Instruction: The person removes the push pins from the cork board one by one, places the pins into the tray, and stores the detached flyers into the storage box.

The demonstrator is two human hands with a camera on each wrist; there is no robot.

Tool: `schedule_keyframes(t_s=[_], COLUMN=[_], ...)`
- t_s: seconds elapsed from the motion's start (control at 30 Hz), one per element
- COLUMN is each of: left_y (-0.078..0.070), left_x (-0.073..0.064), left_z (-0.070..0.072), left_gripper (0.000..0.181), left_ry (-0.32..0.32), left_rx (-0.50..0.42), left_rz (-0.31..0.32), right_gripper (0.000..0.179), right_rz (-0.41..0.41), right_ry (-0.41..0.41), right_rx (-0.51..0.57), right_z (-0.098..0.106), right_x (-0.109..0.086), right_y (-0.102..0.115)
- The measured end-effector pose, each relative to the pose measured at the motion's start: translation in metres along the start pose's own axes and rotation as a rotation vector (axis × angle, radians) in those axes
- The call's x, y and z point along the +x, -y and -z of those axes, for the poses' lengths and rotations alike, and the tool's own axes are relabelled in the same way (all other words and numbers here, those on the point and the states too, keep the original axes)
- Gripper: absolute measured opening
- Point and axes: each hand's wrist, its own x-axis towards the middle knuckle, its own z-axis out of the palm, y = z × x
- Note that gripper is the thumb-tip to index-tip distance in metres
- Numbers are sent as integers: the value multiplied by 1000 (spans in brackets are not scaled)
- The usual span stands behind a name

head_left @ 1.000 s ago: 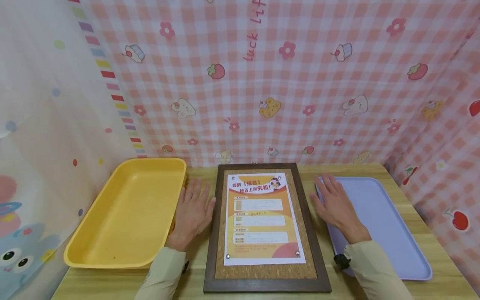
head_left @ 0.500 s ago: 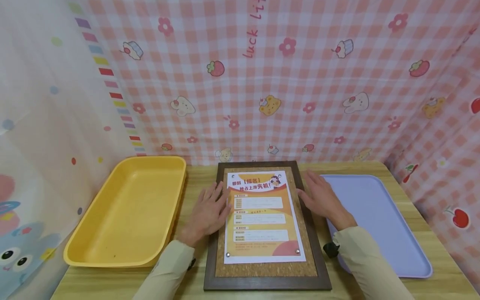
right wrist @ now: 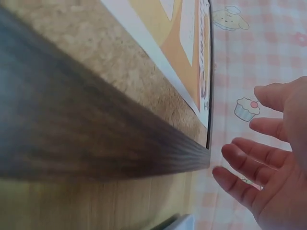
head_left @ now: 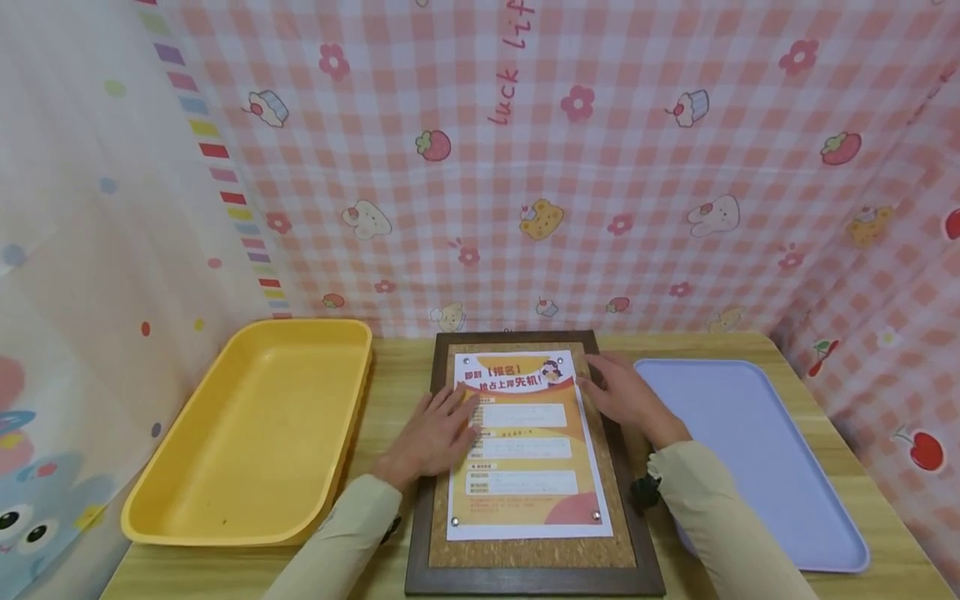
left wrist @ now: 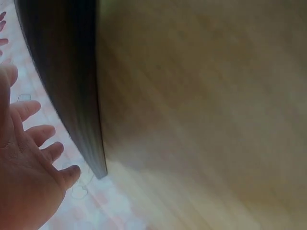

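A cork board (head_left: 525, 554) with a dark wooden frame lies on the table in the head view. Silver pins (head_left: 597, 516) at its corners fasten a printed orange and white poster (head_left: 525, 500) to it. Over the poster's left edge is my left hand (head_left: 431, 435), fingers spread and loosely bent. My right hand (head_left: 626, 396) is over the board's right side, fingertips near the poster's upper right edge. Both wrist views show the left hand (left wrist: 24, 163) and right hand (right wrist: 273, 163) raised above the frame, with nothing in their grasp.
To the left stands a deep yellow tray (head_left: 360, 367), and to the right a flat lilac tray (head_left: 765, 467). The wooden table (head_left: 397, 358) ends at a pink checked cloth (head_left: 480, 183) behind. Patterned cloths hang on both sides.
Both hands have moved inward, from beside the board to above its left and right edges. The board, poster and trays stay in place.
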Motion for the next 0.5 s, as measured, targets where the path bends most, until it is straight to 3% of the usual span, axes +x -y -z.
schedule_keyframes(t_s=[0.2,0.5], left_y=[-3,4], left_x=[5,13], left_z=[-8,-11], left_gripper=[60,65], left_ry=[74,73], left_rx=[14,18], left_rz=[8,6], right_gripper=[43,41], right_rz=[-21,-139], right_ry=[31,78], right_rx=[39,152], right_z=[-6,-14], right_x=[8,24], right_y=[-3,-8])
